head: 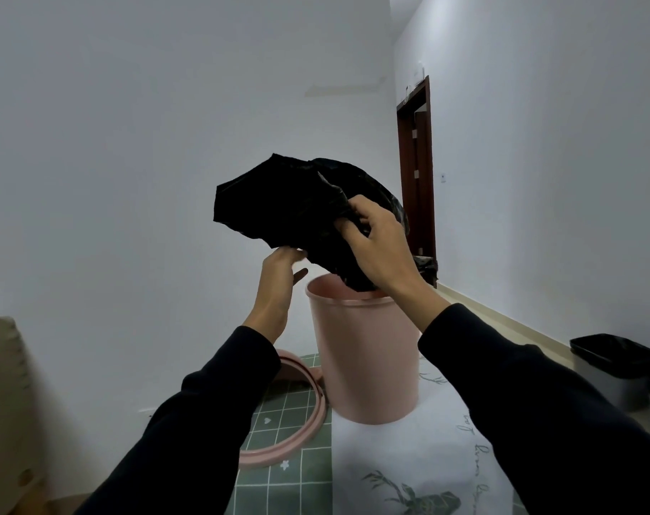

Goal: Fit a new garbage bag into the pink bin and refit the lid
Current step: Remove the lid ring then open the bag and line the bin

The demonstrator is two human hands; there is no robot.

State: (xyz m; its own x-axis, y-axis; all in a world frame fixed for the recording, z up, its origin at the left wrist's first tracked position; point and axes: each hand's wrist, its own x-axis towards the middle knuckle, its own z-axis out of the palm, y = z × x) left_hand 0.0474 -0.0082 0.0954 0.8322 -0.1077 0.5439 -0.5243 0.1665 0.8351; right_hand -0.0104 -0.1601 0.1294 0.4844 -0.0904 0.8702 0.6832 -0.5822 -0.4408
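The pink bin (pixel 364 358) stands upright on a patterned cloth, lid off. A crumpled black garbage bag (pixel 290 206) billows above its mouth, its lower end dipping inside the rim. My right hand (pixel 379 243) pinches the bag's right side above the bin. My left hand (pixel 277 280) touches the bag's lower left edge, fingers partly spread; whether it grips the plastic is unclear. The pink ring lid (pixel 297 421) lies flat on the cloth left of the bin, partly behind my left sleeve.
The green-checked and white cloth (pixel 401 459) covers the surface under the bin. A grey bin lined in black (pixel 613 369) stands on the floor at right. A dark wooden door frame (pixel 416 172) is behind. A beige box (pixel 0 403) sits far left.
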